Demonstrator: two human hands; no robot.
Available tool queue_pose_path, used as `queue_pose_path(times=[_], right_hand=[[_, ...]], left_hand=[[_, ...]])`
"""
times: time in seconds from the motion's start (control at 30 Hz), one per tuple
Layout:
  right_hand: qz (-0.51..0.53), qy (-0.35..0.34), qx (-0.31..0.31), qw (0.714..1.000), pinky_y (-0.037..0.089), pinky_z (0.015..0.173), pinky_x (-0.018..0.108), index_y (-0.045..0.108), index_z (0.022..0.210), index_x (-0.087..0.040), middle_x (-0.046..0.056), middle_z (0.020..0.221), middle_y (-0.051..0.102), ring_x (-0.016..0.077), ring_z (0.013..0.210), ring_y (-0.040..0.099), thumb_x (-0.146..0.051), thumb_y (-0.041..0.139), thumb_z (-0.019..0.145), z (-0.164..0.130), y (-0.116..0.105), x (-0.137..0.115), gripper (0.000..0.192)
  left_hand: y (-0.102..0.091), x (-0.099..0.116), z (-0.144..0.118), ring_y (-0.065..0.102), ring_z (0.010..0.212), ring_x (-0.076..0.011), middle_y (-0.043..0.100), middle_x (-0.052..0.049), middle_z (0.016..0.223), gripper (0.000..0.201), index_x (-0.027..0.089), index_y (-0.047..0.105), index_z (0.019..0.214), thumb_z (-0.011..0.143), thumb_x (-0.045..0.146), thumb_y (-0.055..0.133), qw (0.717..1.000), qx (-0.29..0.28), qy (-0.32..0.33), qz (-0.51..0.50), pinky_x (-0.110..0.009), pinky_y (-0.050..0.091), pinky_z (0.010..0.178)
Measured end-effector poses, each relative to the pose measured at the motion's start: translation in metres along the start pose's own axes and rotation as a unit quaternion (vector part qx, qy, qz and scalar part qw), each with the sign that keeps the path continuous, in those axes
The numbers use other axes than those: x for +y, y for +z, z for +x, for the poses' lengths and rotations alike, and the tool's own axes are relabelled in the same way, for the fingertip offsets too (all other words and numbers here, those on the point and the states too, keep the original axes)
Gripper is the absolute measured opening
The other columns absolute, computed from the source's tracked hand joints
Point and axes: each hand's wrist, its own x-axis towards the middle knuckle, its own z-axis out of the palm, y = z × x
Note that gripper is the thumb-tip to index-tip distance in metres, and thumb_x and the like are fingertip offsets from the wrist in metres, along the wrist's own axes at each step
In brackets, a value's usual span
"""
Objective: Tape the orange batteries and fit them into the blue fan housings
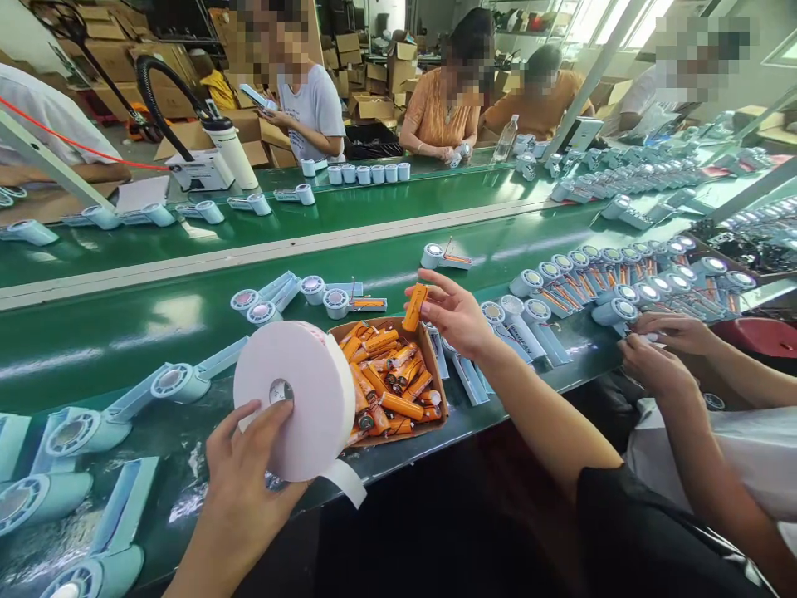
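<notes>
In the head view, the left hand (240,490) grips a big white tape roll (292,399) by its lower edge, thumb pressed near the core hole, with a loose tail of tape hanging below. The right hand (457,316) pinches one orange battery (414,306) between thumb and fingertips, raised just above the cardboard box (436,374) full of orange batteries. Box and roll sit at the near edge of the green conveyor belt (155,324), among pale blue fan housings (180,382). At right, a co-worker's hands (660,349) are closed together over a small part
</notes>
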Motion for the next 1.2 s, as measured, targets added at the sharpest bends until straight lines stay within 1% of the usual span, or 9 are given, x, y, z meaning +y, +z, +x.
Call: queue_pose_path(times=[0.13, 0.23, 0.53, 0.67, 0.77, 0.83, 0.97, 1.07, 1.2], right_hand=[[0.075, 0.01, -0.016, 0.997, 0.063, 0.069, 0.027, 0.078, 0.109, -0.028, -0.002, 0.099, 0.078, 0.0139, 0.079, 0.073, -0.042, 0.104, 0.07, -0.02, 0.027, -0.031, 0.049], [0.081, -0.021, 0.04, 0.996, 0.064, 0.073, 0.029, 0.065, 0.08, -0.022, 0.0, 0.099, 0.079, 0.0148, 0.082, 0.074, -0.042, 0.106, 0.066, -0.035, 0.045, -0.043, 0.048], [0.017, -0.131, 0.2, 0.971, 0.062, 0.071, 0.03, 0.054, 0.067, -0.023, -0.002, 0.074, 0.07, 0.0138, 0.071, 0.067, -0.057, 0.096, 0.079, -0.072, 0.087, -0.02, 0.055], [0.004, -0.029, 0.128, 0.991, 0.064, 0.072, 0.029, 0.074, 0.087, -0.024, -0.001, 0.085, 0.077, 0.0146, 0.075, 0.072, -0.046, 0.099, 0.074, -0.074, 0.073, -0.018, 0.036], [-0.015, 0.088, 0.0, 0.996, 0.069, 0.088, 0.036, 0.083, 0.113, -0.023, 0.001, 0.097, 0.082, 0.0194, 0.087, 0.079, -0.035, 0.104, 0.062, -0.069, 0.055, -0.024, 0.056], [0.0, 0.108, -0.035, 0.994, 0.069, 0.092, 0.039, 0.085, 0.108, -0.022, 0.001, 0.094, 0.083, 0.0212, 0.089, 0.081, -0.034, 0.103, 0.062, -0.068, 0.057, -0.021, 0.051], [0.122, 0.021, 0.152, 0.981, 0.071, 0.086, 0.038, 0.084, 0.096, -0.024, 0.003, 0.097, 0.086, 0.0229, 0.089, 0.082, -0.042, 0.101, 0.068, -0.069, 0.076, -0.006, 0.038], [0.163, -0.023, 0.239, 0.957, 0.07, 0.074, 0.028, 0.08, 0.087, -0.025, 0.002, 0.09, 0.085, 0.0196, 0.082, 0.081, -0.038, 0.103, 0.065, -0.058, 0.047, -0.014, 0.034], [0.153, -0.173, 0.353, 0.907, 0.066, 0.087, 0.016, 0.075, 0.092, -0.028, -0.006, 0.099, 0.083, 0.0093, 0.097, 0.081, -0.034, 0.098, 0.078, -0.04, -0.036, -0.042, 0.027]], left_hand=[[0.005, 0.002, 0.009, 0.056, 0.135, -0.0391, 0.072, -0.014, 0.132, 0.065, 0.026, 0.045, 0.163, 0.102, 0.029, 0.067, 0.999, 0.016, 0.042, 0.009, -0.048, 0.057, 0.102], [0.006, 0.016, 0.017, 0.057, 0.134, -0.0402, 0.073, -0.014, 0.132, 0.069, 0.026, 0.045, 0.164, 0.101, 0.026, 0.073, 0.999, 0.033, 0.039, 0.013, -0.048, 0.056, 0.103], [0.01, 0.05, 0.029, 0.06, 0.133, -0.0405, 0.078, -0.012, 0.132, 0.079, 0.027, 0.042, 0.169, 0.099, 0.016, 0.077, 0.998, 0.055, 0.032, 0.031, -0.052, 0.05, 0.113], [0.006, 0.046, 0.03, 0.063, 0.125, -0.0394, 0.081, -0.011, 0.128, 0.088, 0.026, 0.04, 0.172, 0.095, 0.014, 0.08, 0.994, 0.058, 0.058, 0.074, -0.055, 0.048, 0.117], [0.0, 0.045, 0.033, 0.064, 0.123, -0.0368, 0.083, -0.007, 0.126, 0.087, 0.028, 0.043, 0.172, 0.095, 0.009, 0.078, 0.988, 0.048, 0.085, 0.119, -0.06, 0.036, 0.128], [0.0, 0.05, 0.035, 0.065, 0.122, -0.0351, 0.082, -0.006, 0.129, 0.084, 0.03, 0.045, 0.171, 0.096, 0.009, 0.076, 0.986, 0.048, 0.067, 0.143, -0.061, 0.029, 0.13], [0.016, 0.071, 0.029, 0.065, 0.111, -0.0353, 0.08, -0.011, 0.129, 0.085, 0.029, 0.04, 0.173, 0.097, 0.019, 0.077, 0.986, 0.088, -0.019, 0.14, -0.055, 0.045, 0.108], [0.027, 0.079, 0.014, 0.067, 0.109, -0.0337, 0.081, -0.009, 0.125, 0.082, 0.033, 0.043, 0.17, 0.096, 0.013, 0.07, 0.994, 0.041, -0.009, 0.097, -0.053, 0.046, 0.103], [0.018, 0.054, 0.026, 0.065, 0.129, -0.0377, 0.077, -0.008, 0.141, 0.079, 0.034, 0.055, 0.161, 0.086, 0.026, 0.08, 0.991, -0.127, 0.048, -0.004, -0.056, 0.043, 0.113]])
